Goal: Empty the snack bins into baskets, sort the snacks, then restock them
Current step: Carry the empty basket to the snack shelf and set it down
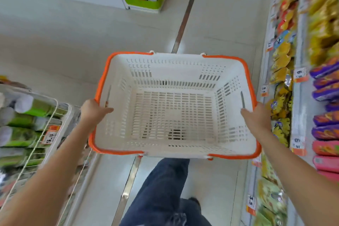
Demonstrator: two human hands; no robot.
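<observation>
step: carrying an empty basket [174, 115] along the aisle.
grip: left hand [93, 110] and right hand [256, 117] clamped on its side rims.
next: set it by the snacks [282, 71] shelf.

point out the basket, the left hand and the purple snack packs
basket [117, 139]: head view, bare inner left wall.
left hand [92, 111]: head view, back of the hand gripping the left rim.
purple snack packs [323, 93]: head view, front of one pack on the right shelf.

Shelf price tags [299, 75] show digits but too blurred to read; no legible brands on snack packs [325, 90].
</observation>
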